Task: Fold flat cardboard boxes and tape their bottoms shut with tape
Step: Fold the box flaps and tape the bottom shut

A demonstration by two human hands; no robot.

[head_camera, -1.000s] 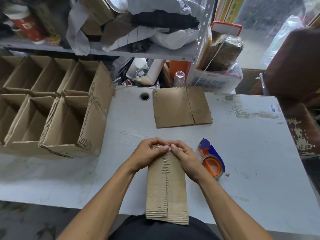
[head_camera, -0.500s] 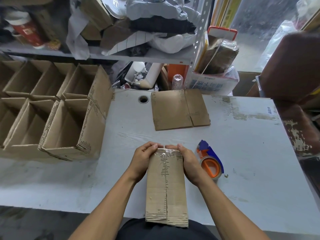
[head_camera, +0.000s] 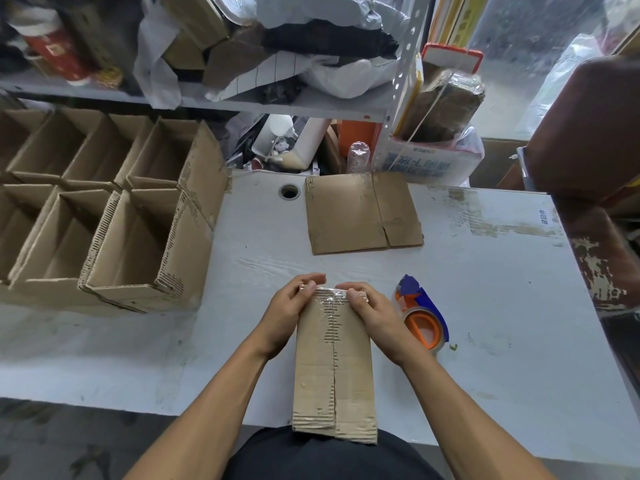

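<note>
A folded brown cardboard box (head_camera: 334, 368) stands bottom-up at the table's near edge, its closed flaps facing me with clear tape running along the centre seam and over the far end. My left hand (head_camera: 289, 311) grips the box's far left corner, fingers curled over the taped edge. My right hand (head_camera: 372, 311) grips the far right corner the same way. An orange and blue tape dispenser (head_camera: 422, 315) lies on the table just right of my right hand. A flat, unfolded cardboard box (head_camera: 362, 213) lies farther back in the middle.
Several assembled open boxes (head_camera: 138, 244) stand in rows on the left of the white table (head_camera: 502, 306). A cable hole (head_camera: 289, 191) sits near the back edge. Cluttered shelves (head_camera: 277, 105) rise behind. A brown chair (head_camera: 588, 133) stands at the right.
My hands slid apart from the middle of the far edge to the box's two far corners, uncovering the taped end. The view shifted slightly.
</note>
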